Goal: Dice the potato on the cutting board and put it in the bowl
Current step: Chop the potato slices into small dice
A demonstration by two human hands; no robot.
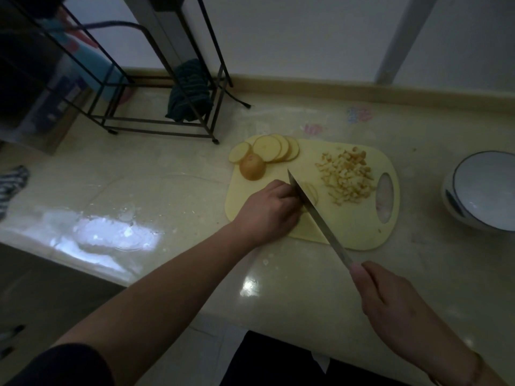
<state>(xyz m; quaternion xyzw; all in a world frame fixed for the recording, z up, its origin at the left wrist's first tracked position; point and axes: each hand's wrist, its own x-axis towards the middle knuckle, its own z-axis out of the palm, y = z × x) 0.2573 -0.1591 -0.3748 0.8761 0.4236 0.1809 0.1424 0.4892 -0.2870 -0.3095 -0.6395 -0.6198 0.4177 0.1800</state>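
On the pale cutting board [348,229], your left hand [267,210] curls down over a few potato slices [312,190], fingers bent and pinning them. Your right hand [390,299] is wrapped around the knife [315,207] handle, blade angled right beside your left knuckles. Diced potato [348,176] heaps toward the board's right; round slices [270,149] and an end piece [252,167] sit far-left. The bowl [485,190] waits off the board's right.

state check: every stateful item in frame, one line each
Left hand: curled, pinning potato slices.
Right hand: gripping knife.
Knife: blade down among the slices.
Potato end: uncut.
Fanned slices: sliced, undiced.
Diced potato: piled on cutting board.
Bowl: empty.
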